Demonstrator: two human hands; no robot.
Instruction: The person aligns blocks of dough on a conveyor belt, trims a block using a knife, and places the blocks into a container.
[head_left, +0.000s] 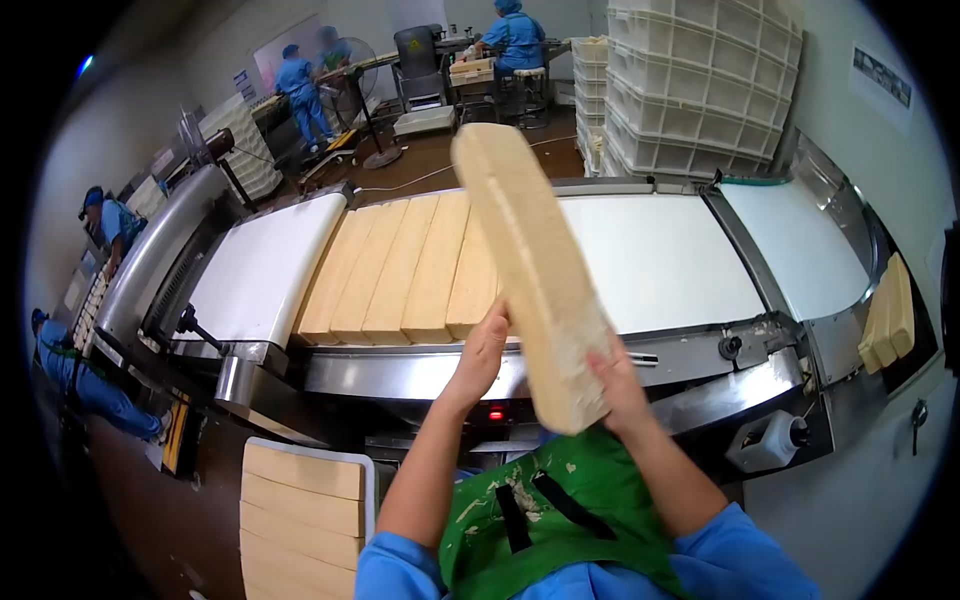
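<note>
Between my two hands a long cream-coloured block is raised over the conveyor's near edge, its far end tilted up. My left hand is closed against the block's left side, with some fingers hidden behind it. On the other side my right hand grips the lower end, where the surface looks rough and crumbly. Just beyond, several similar blocks lie side by side on the white conveyor belt. More blocks sit in a pale crate at lower left.
Stacked white crates stand behind the conveyor. At far right several blocks lean together above a white plastic jug. A metal roller housing spans the left. Co-workers in blue are at the back and left.
</note>
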